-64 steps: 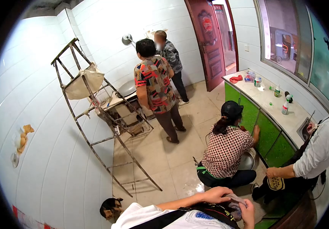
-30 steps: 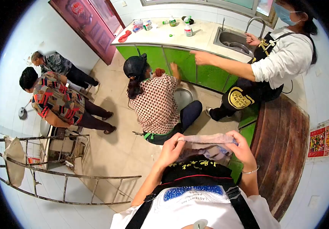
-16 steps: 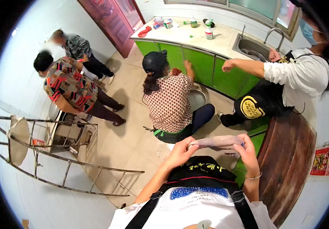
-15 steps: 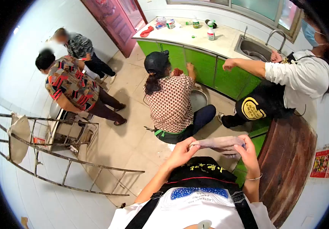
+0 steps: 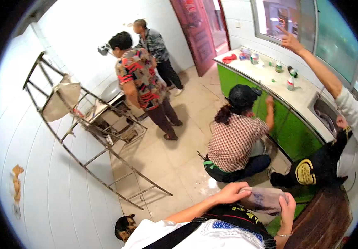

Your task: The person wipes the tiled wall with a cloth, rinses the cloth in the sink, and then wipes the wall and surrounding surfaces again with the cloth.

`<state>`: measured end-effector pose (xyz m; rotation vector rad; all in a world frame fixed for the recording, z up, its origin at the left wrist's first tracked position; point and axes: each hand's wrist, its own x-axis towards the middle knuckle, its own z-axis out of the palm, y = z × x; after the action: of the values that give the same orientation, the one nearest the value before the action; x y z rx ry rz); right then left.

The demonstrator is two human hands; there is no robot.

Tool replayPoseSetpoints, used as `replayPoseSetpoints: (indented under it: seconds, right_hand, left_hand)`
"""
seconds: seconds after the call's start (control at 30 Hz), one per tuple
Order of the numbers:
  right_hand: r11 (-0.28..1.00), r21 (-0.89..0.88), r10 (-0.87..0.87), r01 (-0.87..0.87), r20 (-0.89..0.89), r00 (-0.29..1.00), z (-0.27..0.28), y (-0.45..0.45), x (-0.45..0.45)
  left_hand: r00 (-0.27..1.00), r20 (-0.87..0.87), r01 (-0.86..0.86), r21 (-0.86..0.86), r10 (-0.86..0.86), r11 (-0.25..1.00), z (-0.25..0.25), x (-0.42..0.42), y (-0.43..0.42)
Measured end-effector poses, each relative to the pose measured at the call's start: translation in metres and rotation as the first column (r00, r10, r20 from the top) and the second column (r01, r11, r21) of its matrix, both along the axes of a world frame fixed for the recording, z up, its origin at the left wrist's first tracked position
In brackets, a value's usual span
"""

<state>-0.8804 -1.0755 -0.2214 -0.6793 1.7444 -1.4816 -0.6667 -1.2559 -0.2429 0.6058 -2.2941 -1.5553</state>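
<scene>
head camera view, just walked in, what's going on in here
The person wearing the camera has a greyish cloth stretched between both hands, left hand and right hand each gripping one end. A person in a black cap squats with one hand at the green cabinets. At right, a person in white sleeves holds an arm raised, finger extended. Two more people stand toward the back wall.

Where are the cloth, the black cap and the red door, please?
Cloth (image 5: pixel 263 200): head view, on its middle.
Black cap (image 5: pixel 240 98): head view, on its crown.
Red door (image 5: pixel 198 41): head view, on its panelled face.
</scene>
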Motion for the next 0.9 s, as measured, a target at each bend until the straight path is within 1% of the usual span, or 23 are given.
replayPoseSetpoints:
  seconds: [0.03, 0.07, 0.1, 0.13, 0.17, 0.2, 0.23, 0.3, 0.37, 0.4, 0.43, 0.53, 0.67, 0.73, 0.9]
  right_hand:
    - [0.999, 0.04, 0.01, -0.011, 0.022, 1.0, 0.0, -0.009, 0.001]
    - [0.999, 0.039, 0.009, -0.01, 0.021, 1.0, -0.007, -0.001, 0.002]
    - [0.999, 0.03, -0.018, 0.018, 0.014, 1.0, -0.018, -0.001, -0.001]
    - [0.999, 0.013, -0.036, 0.035, 0.003, 0.999, -0.024, -0.009, -0.004]
    - [0.999, -0.02, 0.04, -0.039, 0.041, 0.998, -0.011, -0.009, -0.001]
    - [0.998, -0.026, 0.053, -0.052, 0.041, 0.998, -0.013, -0.013, -0.001]
    - [0.998, -0.032, 0.056, -0.055, 0.047, 0.997, -0.015, -0.016, -0.002]
    - [0.998, -0.036, 0.046, -0.044, 0.055, 0.997, -0.024, -0.013, -0.004]
    - [1.0, 0.001, 0.018, -0.018, -0.014, 1.0, -0.03, -0.015, -0.007]
    - [1.0, -0.004, 0.026, -0.026, -0.017, 1.0, -0.027, -0.018, -0.007]
    - [0.999, 0.002, 0.032, -0.032, 0.007, 0.999, -0.024, -0.021, -0.005]
    - [0.999, 0.013, 0.035, -0.035, 0.045, 0.998, -0.016, -0.022, 0.001]
    - [1.0, 0.005, 0.025, -0.026, 0.086, 0.996, -0.019, -0.021, 0.0]
    - [1.0, -0.011, 0.028, -0.027, 0.074, 0.997, -0.02, -0.022, -0.002]
    - [0.999, -0.038, 0.007, -0.004, 0.081, 0.997, -0.015, -0.018, -0.001]
  left_hand:
    - [1.0, 0.018, -0.023, -0.011, 0.024, 1.0, 0.002, 0.005, -0.003]
    - [0.999, 0.035, -0.006, 0.004, 0.006, 1.0, 0.002, 0.003, 0.001]
    - [1.0, 0.009, -0.015, -0.017, 0.016, 1.0, -0.001, 0.001, 0.002]
    - [0.996, 0.093, -0.02, 0.106, 0.01, 0.994, 0.003, 0.004, 0.002]
    - [0.999, 0.049, -0.013, 0.053, 0.01, 0.998, -0.001, 0.003, 0.004]
    - [1.0, 0.004, -0.022, -0.005, 0.022, 1.0, -0.005, 0.005, 0.003]
    - [0.999, 0.001, -0.044, -0.01, 0.044, 0.999, -0.007, 0.007, 0.003]
    - [0.999, 0.051, -0.015, 0.129, 0.008, 0.992, -0.006, 0.007, 0.004]
    - [0.998, 0.055, -0.028, 0.091, 0.023, 0.995, -0.01, 0.008, 0.004]
    - [0.997, 0.064, -0.034, 0.054, 0.03, 0.998, -0.011, 0.007, 0.002]
    - [0.999, 0.013, -0.036, -0.009, 0.036, 0.999, -0.013, 0.01, 0.002]
    - [0.999, 0.019, -0.038, 0.002, 0.038, 0.999, -0.013, 0.01, 0.002]
    - [0.999, 0.02, -0.037, -0.014, 0.038, 0.999, -0.018, 0.009, 0.001]
    - [0.998, -0.023, -0.059, -0.045, 0.058, 0.997, -0.02, 0.006, 0.002]
    - [0.999, 0.019, -0.044, -0.056, 0.045, 0.997, -0.022, 0.001, -0.001]
